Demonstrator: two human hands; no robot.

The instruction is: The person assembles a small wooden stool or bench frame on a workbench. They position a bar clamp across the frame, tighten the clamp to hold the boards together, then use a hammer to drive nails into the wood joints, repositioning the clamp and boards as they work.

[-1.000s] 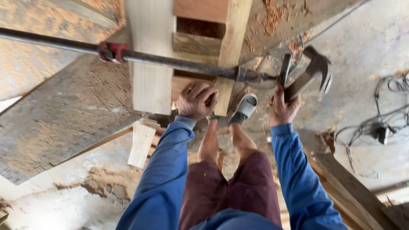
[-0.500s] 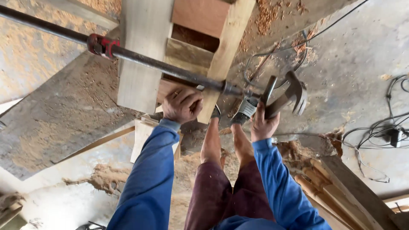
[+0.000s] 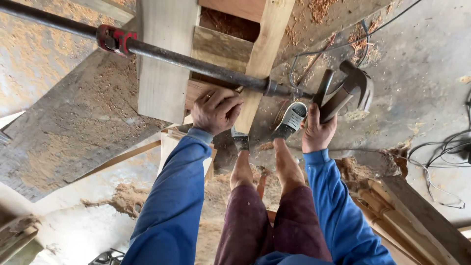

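Observation:
My left hand [image 3: 215,110] presses down on the edge of a wooden frame piece [image 3: 262,54], fingers curled over a reddish board. My right hand [image 3: 318,131] grips the handle of a claw hammer [image 3: 351,88], its head up and to the right. A long black pipe clamp [image 3: 196,61] with a red sliding jaw [image 3: 114,40] runs across the pale plank [image 3: 164,64] and ends by the hammer. My feet in grey perforated clogs [image 3: 293,118] stand just below the frame.
A large grey board [image 3: 73,132] dusted with sawdust lies at the left. Black cables [image 3: 441,157] trail over the concrete floor at the right. Timber lengths [image 3: 417,221] are stacked at the lower right. Sawdust heaps lie around my legs.
The view has shifted so the frame and clamp sit lower and nearer. My right hand with the hammer has moved slightly right; my left hand keeps its hold on the frame edge.

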